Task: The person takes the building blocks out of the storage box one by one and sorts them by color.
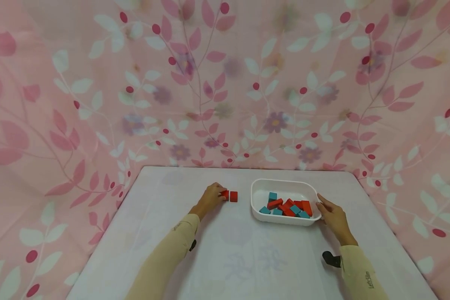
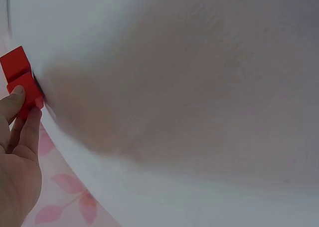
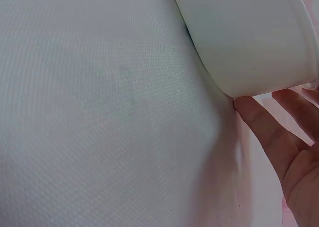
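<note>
Red block [image 2: 31,91] in left hand [image 1: 211,196]

In dim, diffuse light, we see a broad, soft-edged shadow [image 2: 144,97] darkening the white, finely textured tabletop [image 2: 249,137] in the left-wrist view.

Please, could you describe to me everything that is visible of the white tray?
The white tray is oblong and open-topped, with rounded corners, a raised rim and smooth walls that look like plastic. It stands upright on the pale-covered table, right of centre in the head view. Red blocks and blue-green blocks lie jumbled inside, mostly toward the near side, leaving some floor bare. The right hand touches its right end, one fingertip at the lower edge.
</note>
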Tool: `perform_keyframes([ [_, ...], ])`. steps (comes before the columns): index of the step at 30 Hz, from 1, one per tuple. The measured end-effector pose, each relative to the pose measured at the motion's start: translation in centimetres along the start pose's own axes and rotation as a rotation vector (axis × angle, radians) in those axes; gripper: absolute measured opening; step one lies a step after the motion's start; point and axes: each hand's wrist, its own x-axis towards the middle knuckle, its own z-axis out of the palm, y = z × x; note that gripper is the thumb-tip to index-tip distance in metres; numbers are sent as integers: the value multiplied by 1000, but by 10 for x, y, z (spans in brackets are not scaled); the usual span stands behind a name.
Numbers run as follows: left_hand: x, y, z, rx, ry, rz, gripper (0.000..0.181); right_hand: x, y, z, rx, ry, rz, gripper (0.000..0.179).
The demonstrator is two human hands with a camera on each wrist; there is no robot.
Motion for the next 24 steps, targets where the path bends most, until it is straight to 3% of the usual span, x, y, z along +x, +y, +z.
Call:
perform_keyframes([
  [12, 0, 2, 5, 19, -41, -70, 40, -2, -4, 1, -8, -5, 23, 60],
  [24, 1, 3, 4, -23, -17, -37, 40, -1, -3, 1, -10, 4, 28, 59],
])
